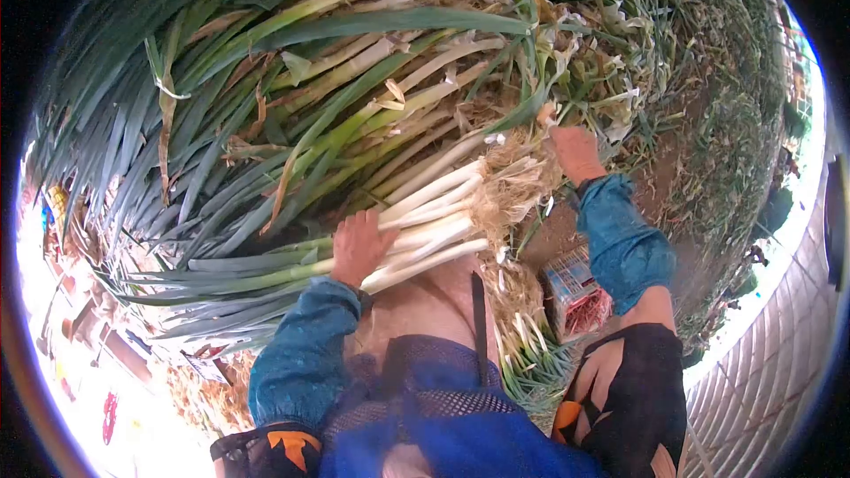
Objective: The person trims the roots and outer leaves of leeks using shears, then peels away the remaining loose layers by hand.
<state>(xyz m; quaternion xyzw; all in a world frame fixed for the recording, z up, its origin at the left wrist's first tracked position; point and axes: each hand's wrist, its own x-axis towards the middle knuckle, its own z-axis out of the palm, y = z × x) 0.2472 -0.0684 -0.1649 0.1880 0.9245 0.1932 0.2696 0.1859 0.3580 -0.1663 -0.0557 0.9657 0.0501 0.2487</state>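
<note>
A bunch of long green onions [434,228] lies across my lap, with pale stalks and bushy roots to the right and green leaves to the left. My left hand [359,246] rests over the stalks where white turns to green, its fingers bent over the bunch. Beyond the root ends, my right hand [575,152] is closed, its fingertips beside a green leaf and some loose peel. What lies between those fingers is hidden. Blue-green sleeves cover both forearms.
A large heap of green onions [354,62] fills the far side and left. Stripped leaves and peel [611,44] litter the ground at right. Near my right knee stand a small box [575,294] with red strands and another onion bunch [531,350].
</note>
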